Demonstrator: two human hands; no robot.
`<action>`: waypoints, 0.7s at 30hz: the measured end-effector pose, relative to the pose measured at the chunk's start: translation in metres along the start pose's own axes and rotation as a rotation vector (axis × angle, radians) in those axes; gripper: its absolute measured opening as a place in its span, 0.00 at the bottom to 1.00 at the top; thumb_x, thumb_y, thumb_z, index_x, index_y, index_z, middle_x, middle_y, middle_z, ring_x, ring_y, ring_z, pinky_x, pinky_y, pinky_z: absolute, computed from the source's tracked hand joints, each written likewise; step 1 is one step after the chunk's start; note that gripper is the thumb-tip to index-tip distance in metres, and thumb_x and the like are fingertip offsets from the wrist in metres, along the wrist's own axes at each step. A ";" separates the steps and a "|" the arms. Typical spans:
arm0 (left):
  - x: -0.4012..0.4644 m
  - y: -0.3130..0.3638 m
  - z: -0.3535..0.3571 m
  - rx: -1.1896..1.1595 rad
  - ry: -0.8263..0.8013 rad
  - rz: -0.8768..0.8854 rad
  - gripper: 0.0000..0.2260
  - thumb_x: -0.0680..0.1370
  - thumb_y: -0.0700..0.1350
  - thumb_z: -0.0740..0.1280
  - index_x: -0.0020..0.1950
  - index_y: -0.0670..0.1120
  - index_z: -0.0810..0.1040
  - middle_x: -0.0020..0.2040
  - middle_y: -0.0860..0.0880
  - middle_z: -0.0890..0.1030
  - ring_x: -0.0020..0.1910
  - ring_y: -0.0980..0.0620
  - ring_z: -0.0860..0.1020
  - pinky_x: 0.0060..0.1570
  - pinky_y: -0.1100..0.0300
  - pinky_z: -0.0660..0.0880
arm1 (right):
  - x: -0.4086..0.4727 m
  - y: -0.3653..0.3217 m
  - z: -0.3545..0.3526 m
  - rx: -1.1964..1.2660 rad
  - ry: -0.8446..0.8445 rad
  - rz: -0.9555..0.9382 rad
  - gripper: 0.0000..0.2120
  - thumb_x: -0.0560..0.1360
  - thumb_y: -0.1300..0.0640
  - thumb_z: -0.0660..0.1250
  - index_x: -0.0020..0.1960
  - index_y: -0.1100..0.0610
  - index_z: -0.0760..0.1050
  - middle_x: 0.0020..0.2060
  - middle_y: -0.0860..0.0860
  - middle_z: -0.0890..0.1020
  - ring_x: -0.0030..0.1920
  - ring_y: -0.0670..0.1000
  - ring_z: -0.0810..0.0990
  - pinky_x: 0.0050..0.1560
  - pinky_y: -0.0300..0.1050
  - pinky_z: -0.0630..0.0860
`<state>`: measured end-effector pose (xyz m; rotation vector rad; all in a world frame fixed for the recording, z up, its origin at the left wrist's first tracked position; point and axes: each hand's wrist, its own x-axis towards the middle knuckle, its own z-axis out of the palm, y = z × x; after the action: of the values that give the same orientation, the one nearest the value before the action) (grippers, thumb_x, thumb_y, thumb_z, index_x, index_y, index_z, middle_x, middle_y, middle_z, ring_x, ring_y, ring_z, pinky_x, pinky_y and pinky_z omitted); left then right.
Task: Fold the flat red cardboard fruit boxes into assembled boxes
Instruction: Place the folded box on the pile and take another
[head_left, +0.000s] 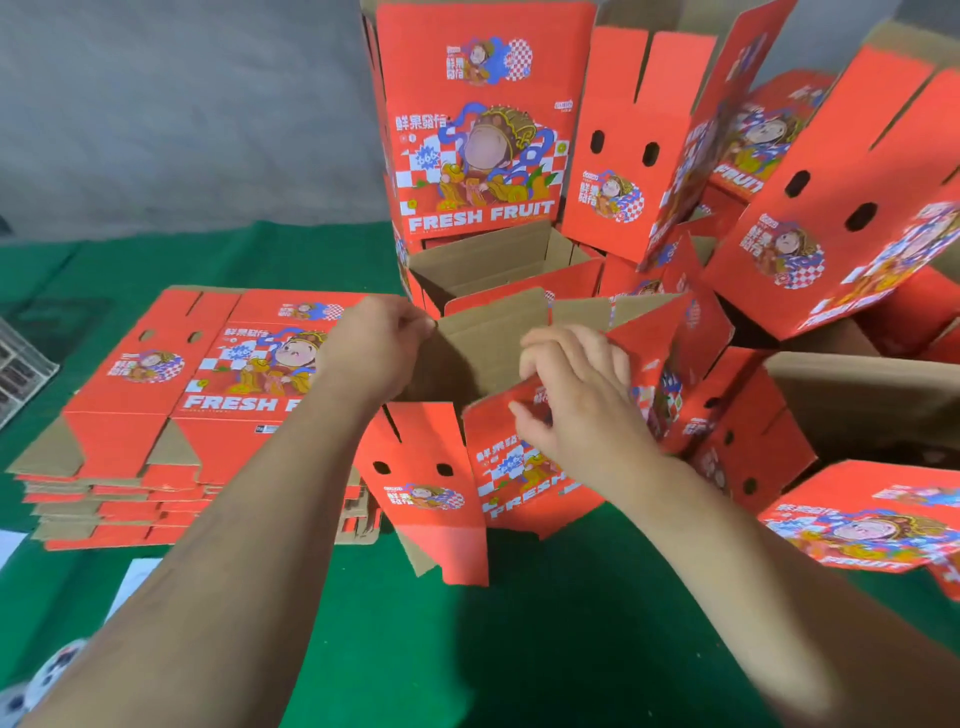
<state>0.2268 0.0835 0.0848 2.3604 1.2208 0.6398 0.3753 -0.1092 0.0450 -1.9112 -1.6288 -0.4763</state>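
Note:
A red cardboard fruit box (431, 483) stands half opened on the green table in front of me, its brown inside facing up. My left hand (371, 348) pinches the top edge of its left wall. My right hand (576, 395) lies over a printed red flap on the box's right side, fingers curled around the flap's edge. A stack of flat red boxes (171, 410) lies to the left, partly hidden by my left forearm.
Several assembled red boxes (478, 130) with lids up crowd the back and right, some tilted. A big brown carton (872, 395) sits at the right. The green table (467, 623) spreads before me; white paper lies at its left edge.

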 end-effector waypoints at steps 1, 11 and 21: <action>0.001 0.002 0.001 0.012 0.046 -0.030 0.06 0.82 0.53 0.66 0.50 0.56 0.83 0.46 0.50 0.83 0.51 0.42 0.81 0.44 0.53 0.72 | -0.001 0.002 -0.004 0.006 -0.011 -0.035 0.18 0.71 0.52 0.77 0.54 0.52 0.71 0.54 0.47 0.78 0.60 0.56 0.74 0.58 0.55 0.67; -0.020 0.004 -0.003 -0.075 0.295 0.527 0.09 0.82 0.50 0.67 0.61 0.53 0.81 0.59 0.58 0.81 0.58 0.53 0.79 0.62 0.53 0.67 | 0.017 0.029 -0.023 -0.041 0.029 0.234 0.14 0.72 0.49 0.79 0.55 0.51 0.83 0.52 0.48 0.85 0.56 0.59 0.80 0.52 0.50 0.61; -0.113 -0.044 0.094 -0.384 -0.155 -0.398 0.70 0.53 0.84 0.65 0.83 0.57 0.34 0.85 0.44 0.52 0.84 0.44 0.49 0.81 0.38 0.45 | 0.048 0.029 -0.032 0.088 -0.159 0.513 0.16 0.75 0.42 0.72 0.61 0.44 0.79 0.32 0.40 0.80 0.57 0.53 0.80 0.65 0.53 0.66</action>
<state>0.1937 0.0000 -0.0392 1.7547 1.3122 0.4935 0.4158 -0.0950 0.0928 -2.2373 -1.1557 -0.0425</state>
